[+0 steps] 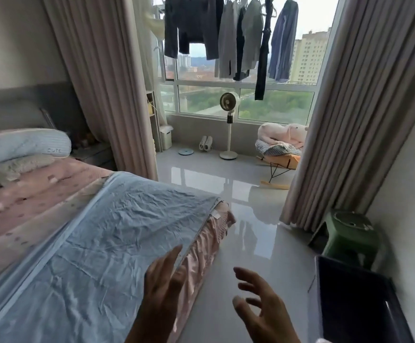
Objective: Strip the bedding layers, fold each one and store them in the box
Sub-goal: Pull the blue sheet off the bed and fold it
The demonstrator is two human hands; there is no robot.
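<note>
A wrinkled light blue sheet (97, 238) lies spread over the near end of the bed, on top of a pink patterned bedding layer (35, 194) whose edge hangs down the bed's side. Two pillows (23, 147) are stacked at the headboard. My left hand (164, 285) hovers with straight fingers over the blue sheet's right edge, holding nothing. Over the floor, my right hand (258, 305) is spread and empty. A dark open box (355, 300) stands on the floor at the lower right.
A green stool (350, 233) stands by the right curtain (350, 120), behind the box. Farther off are a standing fan (229, 125), a rocking chair with a plush toy (280, 147), shoes (206, 143) and hanging clothes (226, 35) at the window. Glossy floor (251, 219) lies between bed and box.
</note>
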